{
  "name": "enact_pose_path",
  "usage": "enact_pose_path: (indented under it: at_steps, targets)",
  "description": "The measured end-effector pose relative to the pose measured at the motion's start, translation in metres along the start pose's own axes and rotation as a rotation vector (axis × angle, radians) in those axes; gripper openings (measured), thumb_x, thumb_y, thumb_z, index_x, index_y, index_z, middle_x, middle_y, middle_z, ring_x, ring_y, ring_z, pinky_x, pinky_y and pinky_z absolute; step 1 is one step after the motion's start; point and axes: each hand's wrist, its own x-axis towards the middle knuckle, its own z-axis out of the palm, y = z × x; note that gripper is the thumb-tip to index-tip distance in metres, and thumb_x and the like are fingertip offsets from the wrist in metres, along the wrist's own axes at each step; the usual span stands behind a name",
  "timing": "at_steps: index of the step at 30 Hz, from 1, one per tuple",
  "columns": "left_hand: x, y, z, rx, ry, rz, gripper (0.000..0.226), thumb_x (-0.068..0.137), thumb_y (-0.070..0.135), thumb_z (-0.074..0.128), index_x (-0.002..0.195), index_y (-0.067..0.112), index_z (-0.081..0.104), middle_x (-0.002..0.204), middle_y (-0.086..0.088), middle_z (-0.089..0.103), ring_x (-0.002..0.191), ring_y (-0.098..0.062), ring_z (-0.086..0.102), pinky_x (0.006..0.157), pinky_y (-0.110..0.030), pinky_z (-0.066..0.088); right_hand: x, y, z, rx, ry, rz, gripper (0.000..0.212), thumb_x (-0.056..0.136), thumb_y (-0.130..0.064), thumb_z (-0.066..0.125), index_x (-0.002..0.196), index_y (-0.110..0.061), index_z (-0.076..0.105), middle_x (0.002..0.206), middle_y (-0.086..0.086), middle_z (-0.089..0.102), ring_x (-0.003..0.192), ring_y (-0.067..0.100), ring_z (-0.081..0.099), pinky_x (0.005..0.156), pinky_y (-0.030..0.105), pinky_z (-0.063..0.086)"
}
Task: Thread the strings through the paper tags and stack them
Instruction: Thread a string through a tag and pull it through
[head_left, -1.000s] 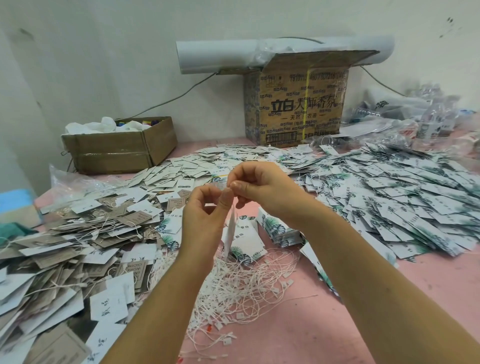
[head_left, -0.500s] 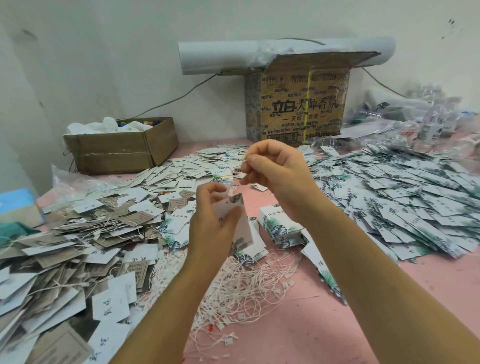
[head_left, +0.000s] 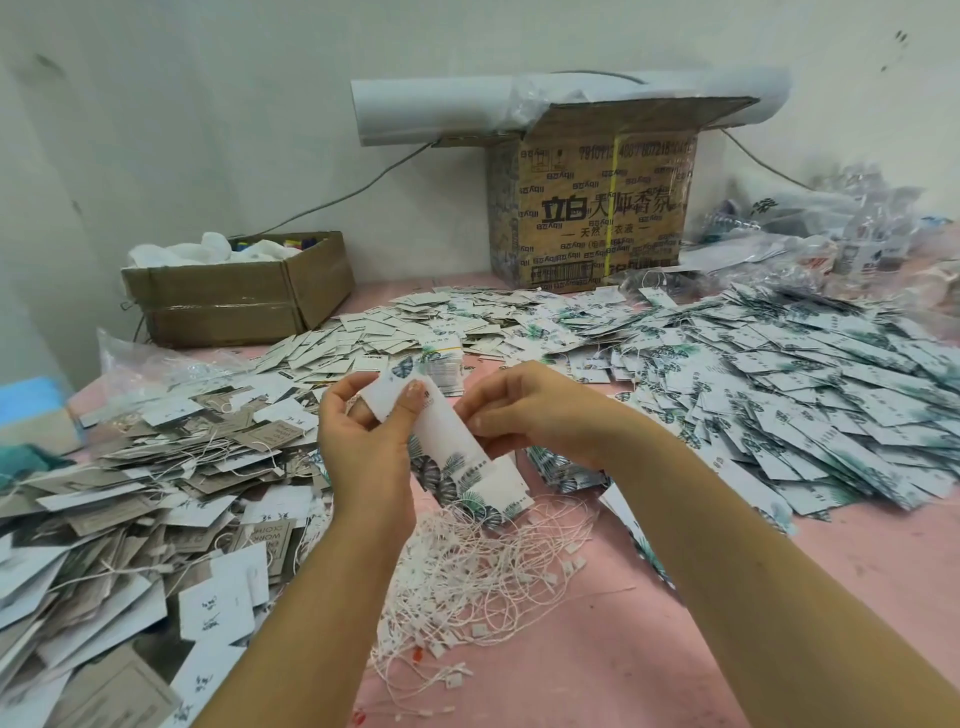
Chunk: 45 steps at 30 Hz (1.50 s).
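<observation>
While we are working over the pink counter (head_left: 649, 665), we are holding one tag (head_left: 452, 441) up between both hands, tilted so its leaf-printed end is hanging down toward the loose strings (head_left: 483, 566). Our left hand (head_left: 358, 441) is closing its grip on the tag's upper end, thumb pressing on the face and fingers curling behind. Our right hand (head_left: 535, 410) is pinching the tag's right edge with curled fingers. We are probably steadying the card this way so the hole at its top is staying put for threading, though we cannot tell whether a string is already in either grip. The strings are lying in a tangle right under the hands, likely kept there so the next one is in easy reach.

To our left, strung tags (head_left: 156, 467) are spreading in a wide grey and white heap, which we are taking to be the finished side. To our right, leaf tags (head_left: 779, 374) are covering the counter in a broad sheet, and more are trailing toward the back. A small stack (head_left: 566, 478) is sitting just beyond our right wrist.

Against the pale wall (head_left: 208, 130), a low box (head_left: 223, 306) is standing at the left and a tall box (head_left: 597, 223) at the middle, with a paper roll (head_left: 431, 109) lying across its top. Plastic bags (head_left: 810, 223) are crowding the far right corner.
</observation>
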Motion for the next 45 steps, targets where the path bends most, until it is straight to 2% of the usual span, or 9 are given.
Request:
enact_pose_path:
  at_steps: [4, 12, 18, 22, 26, 31, 37, 42, 45]
  targets:
    - [-0.001, -0.001, 0.001, 0.029, 0.022, 0.004, 0.033, 0.08, 0.003, 0.069, 0.103, 0.016, 0.051, 0.096, -0.001, 0.066, 0.085, -0.019, 0.063, 0.072, -0.039, 0.054, -0.003, -0.003, -0.001, 0.041, -0.04, 0.016, 0.012, 0.09, 0.0, 0.053, 0.091, 0.004, 0.064, 0.082, 0.015, 0.061, 0.066, 0.016, 0.059, 0.064, 0.021, 0.055]
    - [-0.001, -0.003, 0.001, 0.139, -0.081, 0.018, 0.025, 0.083, 0.018, 0.067, 0.095, 0.027, 0.047, 0.101, 0.002, 0.058, 0.075, -0.006, 0.06, 0.05, -0.02, 0.05, 0.0, -0.006, 0.0, -0.074, 0.097, 0.026, 0.014, 0.086, 0.004, 0.059, 0.076, -0.006, 0.06, 0.073, 0.009, 0.066, 0.06, 0.013, 0.064, 0.056, 0.022, 0.054]
    - [0.003, -0.009, -0.011, 0.681, -0.403, -0.098, 0.011, 0.09, 0.023, 0.061, 0.094, 0.026, 0.051, 0.091, 0.006, 0.055, 0.076, -0.008, 0.054, 0.057, -0.02, 0.039, -0.004, 0.001, -0.028, -0.383, 0.423, 0.168, 0.021, 0.093, -0.003, 0.048, 0.074, -0.008, 0.055, 0.073, 0.002, 0.057, 0.056, 0.011, 0.053, 0.039, 0.013, 0.041]
    - [-0.001, -0.018, -0.012, 0.997, -0.613, -0.036, 0.004, 0.088, 0.023, 0.064, 0.084, 0.021, 0.062, 0.085, 0.007, 0.062, 0.076, -0.012, 0.057, 0.072, -0.029, 0.048, -0.004, 0.011, -0.045, -0.506, 0.556, 0.231, 0.015, 0.089, 0.003, 0.046, 0.079, 0.005, 0.058, 0.067, 0.008, 0.049, 0.059, 0.022, 0.047, 0.057, 0.032, 0.041]
    - [-0.007, -0.023, -0.011, 1.151, -0.794, -0.021, 0.006, 0.085, 0.03, 0.066, 0.08, 0.029, 0.064, 0.074, 0.012, 0.062, 0.058, 0.0, 0.052, 0.056, -0.02, 0.041, -0.006, 0.016, -0.05, -0.593, 0.602, 0.332, 0.02, 0.083, 0.007, 0.038, 0.069, 0.002, 0.051, 0.064, 0.013, 0.038, 0.058, 0.02, 0.031, 0.055, 0.027, 0.025]
    - [-0.012, -0.027, -0.008, 1.273, -0.904, 0.134, 0.009, 0.086, 0.035, 0.066, 0.094, 0.032, 0.066, 0.078, 0.014, 0.056, 0.064, 0.002, 0.048, 0.053, -0.014, 0.032, -0.009, 0.025, -0.074, -0.608, 0.618, 0.434, 0.034, 0.089, 0.005, 0.032, 0.117, 0.007, 0.052, 0.111, 0.025, 0.058, 0.07, 0.024, 0.042, 0.063, 0.034, 0.039]
    - [-0.016, -0.034, -0.009, 1.322, -0.982, 0.315, 0.02, 0.089, 0.041, 0.06, 0.107, 0.035, 0.065, 0.085, 0.013, 0.047, 0.085, -0.007, 0.046, 0.075, -0.027, 0.042, -0.019, 0.031, -0.083, -0.71, 0.649, 0.551, 0.024, 0.091, 0.003, 0.035, 0.067, -0.004, 0.035, 0.066, 0.01, 0.04, 0.056, 0.019, 0.037, 0.054, 0.028, 0.032]
    - [-0.024, -0.038, -0.006, 1.378, -1.026, 0.351, 0.023, 0.086, 0.042, 0.062, 0.104, 0.029, 0.066, 0.093, 0.006, 0.052, 0.095, -0.013, 0.047, 0.083, -0.035, 0.045, -0.018, 0.032, -0.079, -0.791, 0.615, 0.621, 0.021, 0.088, -0.003, 0.04, 0.067, -0.007, 0.038, 0.067, 0.007, 0.045, 0.059, 0.02, 0.044, 0.057, 0.027, 0.04]
    - [-0.024, -0.037, -0.004, 1.373, -1.006, 0.362, 0.015, 0.085, 0.035, 0.065, 0.097, 0.026, 0.068, 0.089, 0.01, 0.049, 0.094, -0.011, 0.045, 0.081, -0.03, 0.044, -0.018, 0.028, -0.076, -0.823, 0.565, 0.645, 0.014, 0.088, -0.005, 0.04, 0.074, -0.005, 0.043, 0.077, 0.009, 0.051, 0.081, 0.03, 0.056, 0.081, 0.039, 0.049]
